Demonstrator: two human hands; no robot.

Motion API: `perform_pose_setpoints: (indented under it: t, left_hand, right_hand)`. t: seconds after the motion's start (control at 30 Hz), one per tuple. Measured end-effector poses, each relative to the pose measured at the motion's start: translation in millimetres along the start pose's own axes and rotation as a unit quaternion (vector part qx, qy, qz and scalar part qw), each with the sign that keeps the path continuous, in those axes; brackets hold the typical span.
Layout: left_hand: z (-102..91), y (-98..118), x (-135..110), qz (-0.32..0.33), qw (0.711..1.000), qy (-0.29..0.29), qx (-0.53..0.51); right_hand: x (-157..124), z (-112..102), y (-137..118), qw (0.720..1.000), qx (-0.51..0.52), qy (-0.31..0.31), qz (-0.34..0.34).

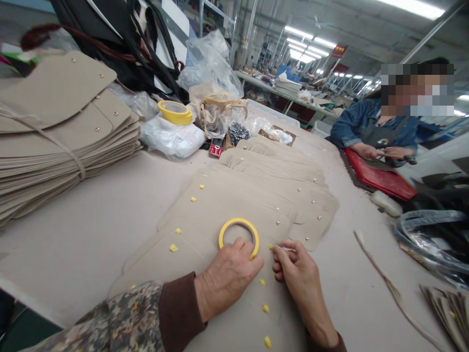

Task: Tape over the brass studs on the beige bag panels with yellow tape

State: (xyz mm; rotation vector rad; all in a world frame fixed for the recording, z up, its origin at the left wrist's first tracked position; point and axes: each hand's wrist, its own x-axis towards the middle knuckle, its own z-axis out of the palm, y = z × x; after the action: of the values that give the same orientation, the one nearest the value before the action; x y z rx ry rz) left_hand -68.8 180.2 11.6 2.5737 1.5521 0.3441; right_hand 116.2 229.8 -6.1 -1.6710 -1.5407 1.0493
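Observation:
My left hand (230, 274) is closed on a roll of yellow tape (239, 222), held just over the flat beige panels. To its right, my right hand (298, 269) pinches a small piece of yellow tape (270, 247) between thumb and finger. Beneath both hands lie overlapping beige panels (227, 195), some with small metal studs (277, 223) along their right side. Yellow tape bits dot the panels on the left (173, 248) and, in a row, near my right wrist (266, 308).
A tied stack of beige panels (66, 146) stands at left. Behind are more yellow tape rolls (175, 112), plastic bags (172, 137) and a red-keyed phone (216, 147). A co-worker (377, 127) sits at right by a red pad (381, 173). A fabric strip (388, 283) lies at right.

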Motion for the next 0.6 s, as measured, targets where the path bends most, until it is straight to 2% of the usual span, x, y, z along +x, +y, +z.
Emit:
perform_pose_setpoints:
  t: [0.07,0.23,0.37,0.47,0.6]
  left_hand:
    - [-1.0,-0.8,0.3,0.005,1.000,0.001,-0.003]
    - [-0.8,-3.6,0.4,0.008,1.000,0.017,0.005]
    - [-0.5,-4.4,-1.4,0.007,1.000,0.021,0.001]
    - [-3.0,-6.7,-1.9,0.002,1.000,0.028,-0.008]
    - [-10.6,-14.9,-1.3,0.026,0.996,0.079,-0.038]
  right_hand:
    - [-5.3,-1.8,5.0,1.000,0.004,-0.013,-0.023]
    - [-8.7,4.4,0.0,0.979,-0.148,0.031,-0.140]
    - [0.3,11.7,-10.1,0.966,-0.192,0.044,-0.169]
    - [1.9,9.2,-14.2,0.964,-0.197,0.016,-0.177]
    - [-11.3,-1.2,-15.8,0.959,-0.217,-0.069,-0.167]
